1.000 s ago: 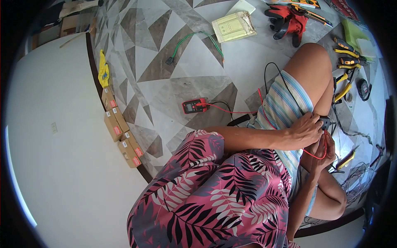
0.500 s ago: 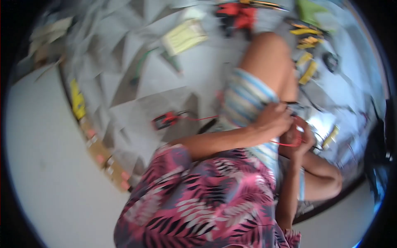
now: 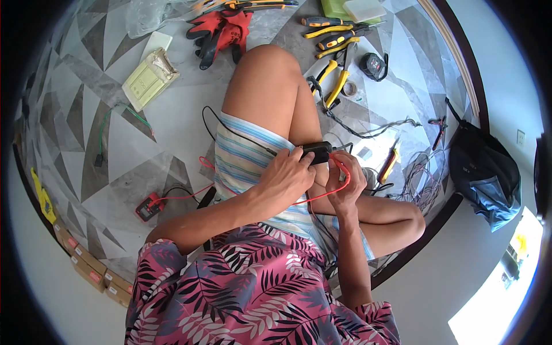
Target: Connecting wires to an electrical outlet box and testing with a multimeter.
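Geometric grey-and-white flooring (image 3: 184, 132) surrounds a seated person whose two bare hands meet above the lap. Between them, over the gap beside the bent left leg, lies a small black rectangular box (image 3: 317, 153), the object being handled. The left hand (image 3: 289, 174) has its grip clamped on the near end of this box, thumb along its face; a thin black lead (image 3: 253, 143) crosses the blue-and-cream striped shorts (image 3: 238, 155) to the same fingers. The right hand (image 3: 347, 181) has its grip pinched together on the end of a red insulated lead (image 3: 349, 174) at the opposite end of the box; whether its tip touches a contact cannot be told, since the fingers cover it. A red-and-black handheld meter (image 3: 150, 208) lies on the floor to the left, with a red lead plugged in. Two hazards may be noted: the red lead's end could slip off the box if the right fingers shift or the box turns in the left grip; and, because the leads drape over the thigh, a leg movement could tug them and drag the meter.
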`<action>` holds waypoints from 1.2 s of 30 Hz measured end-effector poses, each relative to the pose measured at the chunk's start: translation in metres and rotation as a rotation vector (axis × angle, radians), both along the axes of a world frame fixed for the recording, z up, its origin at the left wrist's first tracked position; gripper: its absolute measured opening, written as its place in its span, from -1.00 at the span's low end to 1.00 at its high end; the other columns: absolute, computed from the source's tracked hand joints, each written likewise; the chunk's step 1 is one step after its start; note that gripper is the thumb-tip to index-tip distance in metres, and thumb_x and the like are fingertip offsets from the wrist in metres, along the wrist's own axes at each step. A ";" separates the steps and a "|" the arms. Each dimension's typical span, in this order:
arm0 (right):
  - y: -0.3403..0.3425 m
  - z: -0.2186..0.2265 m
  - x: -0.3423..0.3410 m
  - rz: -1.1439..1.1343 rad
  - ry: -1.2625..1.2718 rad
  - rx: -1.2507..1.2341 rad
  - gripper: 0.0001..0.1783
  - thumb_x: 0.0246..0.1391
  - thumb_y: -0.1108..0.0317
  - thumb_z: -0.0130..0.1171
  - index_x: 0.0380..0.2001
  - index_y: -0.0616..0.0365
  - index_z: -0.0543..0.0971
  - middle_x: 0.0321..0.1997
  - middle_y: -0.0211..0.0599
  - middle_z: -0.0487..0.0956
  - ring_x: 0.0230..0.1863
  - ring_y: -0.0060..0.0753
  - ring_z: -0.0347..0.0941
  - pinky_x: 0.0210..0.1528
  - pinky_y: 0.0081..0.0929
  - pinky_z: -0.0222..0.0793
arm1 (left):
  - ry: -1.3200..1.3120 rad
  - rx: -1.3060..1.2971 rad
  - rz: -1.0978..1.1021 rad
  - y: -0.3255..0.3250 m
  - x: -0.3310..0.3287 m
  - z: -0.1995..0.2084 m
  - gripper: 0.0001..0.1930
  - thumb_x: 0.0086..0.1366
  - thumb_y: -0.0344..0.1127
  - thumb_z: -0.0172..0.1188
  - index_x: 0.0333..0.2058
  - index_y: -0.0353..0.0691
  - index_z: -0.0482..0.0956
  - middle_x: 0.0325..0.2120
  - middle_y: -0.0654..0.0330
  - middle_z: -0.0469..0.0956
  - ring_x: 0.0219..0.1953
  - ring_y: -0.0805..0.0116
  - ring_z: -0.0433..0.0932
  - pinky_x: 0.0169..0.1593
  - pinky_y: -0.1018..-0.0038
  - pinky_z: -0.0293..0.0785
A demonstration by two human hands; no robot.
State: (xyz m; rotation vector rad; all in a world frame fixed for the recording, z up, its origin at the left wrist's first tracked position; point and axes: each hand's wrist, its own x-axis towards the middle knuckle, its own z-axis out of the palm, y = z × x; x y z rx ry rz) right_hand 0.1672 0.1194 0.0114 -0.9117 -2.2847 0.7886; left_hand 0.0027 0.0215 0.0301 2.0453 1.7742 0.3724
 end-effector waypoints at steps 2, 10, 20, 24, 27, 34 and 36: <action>0.002 0.001 0.002 -0.018 -0.027 -0.018 -0.81 0.03 0.62 0.29 -0.25 0.23 0.59 -0.23 -0.15 0.67 -0.21 -0.16 0.65 -0.14 -0.38 0.55 | -0.007 0.006 0.006 0.003 0.001 0.001 -0.80 0.13 -0.35 0.18 -0.31 -0.28 0.70 -0.03 -0.04 0.63 -0.05 0.16 0.54 -0.12 0.35 0.45; 0.008 0.002 -0.005 0.007 -0.161 -0.030 -0.83 0.00 0.62 0.30 -0.29 0.23 0.61 -0.27 -0.18 0.68 -0.19 -0.12 0.64 -0.11 -0.33 0.53 | -0.008 -0.116 -0.077 0.010 -0.004 0.002 -0.79 0.17 -0.35 0.16 -0.27 -0.29 0.68 0.06 -0.01 0.60 -0.04 0.19 0.54 -0.13 0.38 0.48; 0.009 -0.020 0.020 -0.007 -0.040 -0.464 -0.64 -0.06 0.60 0.16 -0.11 0.26 0.62 -0.21 -0.17 0.66 -0.14 -0.29 0.59 -0.04 -0.38 0.49 | -0.385 0.108 0.051 0.005 0.004 -0.013 -0.89 -0.04 -0.28 0.26 -0.68 -0.08 0.58 -0.62 0.14 0.53 -0.35 0.07 0.57 -0.37 0.16 0.44; 0.021 -0.009 0.022 -0.022 -0.286 -0.100 -0.88 0.15 0.52 0.26 -0.23 0.29 0.64 -0.23 -0.15 0.70 -0.25 -0.19 0.64 -0.13 -0.33 0.55 | 0.008 0.069 -0.059 0.013 0.015 -0.006 -0.87 -0.01 -0.26 0.20 -0.61 -0.10 0.68 -0.52 0.17 0.62 -0.24 0.16 0.55 -0.24 0.28 0.36; 0.006 -0.011 0.006 -0.016 -0.265 -0.168 -0.90 0.14 0.54 0.26 -0.25 0.27 0.64 -0.23 -0.18 0.70 -0.24 -0.23 0.64 -0.14 -0.36 0.54 | 0.021 0.019 -0.003 0.001 0.015 -0.014 -0.85 0.02 -0.25 0.20 -0.56 -0.11 0.71 -0.47 0.16 0.63 -0.22 0.15 0.54 -0.25 0.28 0.34; 0.004 -0.006 0.005 -0.008 -0.256 -0.130 -0.88 0.12 0.57 0.24 -0.25 0.25 0.65 -0.23 -0.21 0.69 -0.24 -0.21 0.65 -0.14 -0.35 0.52 | 0.059 -0.012 -0.025 0.002 0.015 -0.008 -0.83 0.04 -0.27 0.21 -0.49 -0.16 0.73 -0.44 0.11 0.63 -0.18 0.16 0.53 -0.24 0.29 0.32; 0.003 -0.006 0.004 -0.009 -0.256 -0.132 -0.88 0.12 0.57 0.24 -0.25 0.25 0.65 -0.23 -0.20 0.69 -0.23 -0.20 0.64 -0.14 -0.35 0.52 | 0.053 -0.008 -0.024 0.001 0.015 -0.010 -0.83 0.03 -0.27 0.21 -0.48 -0.17 0.74 -0.44 0.11 0.64 -0.19 0.16 0.53 -0.24 0.29 0.33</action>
